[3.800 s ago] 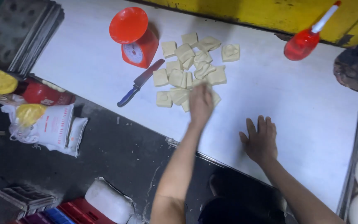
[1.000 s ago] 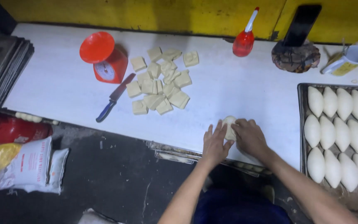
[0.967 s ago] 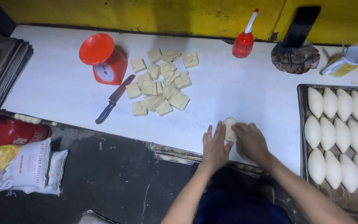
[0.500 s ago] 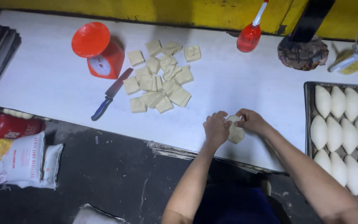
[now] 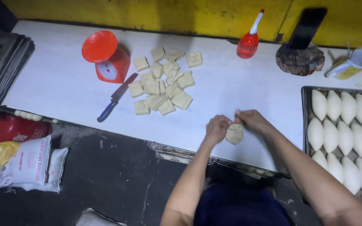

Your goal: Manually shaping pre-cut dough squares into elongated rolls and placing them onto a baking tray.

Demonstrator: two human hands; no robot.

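Between left hand [image 5: 217, 127] and right hand [image 5: 252, 120], a pinched dough piece [image 5: 234, 134].

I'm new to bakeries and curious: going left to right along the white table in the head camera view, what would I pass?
Red kitchen scale → blue-handled knife → heap of cut dough squares → left hand → dough piece → right hand → tray of shaped dough.

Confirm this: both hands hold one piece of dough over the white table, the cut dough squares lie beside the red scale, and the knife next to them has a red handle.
Not quite. The head view shows the knife with a blue handle, not red. The rest stands: the left hand and right hand hold one dough piece over the white table, and the dough squares lie beside the red scale.
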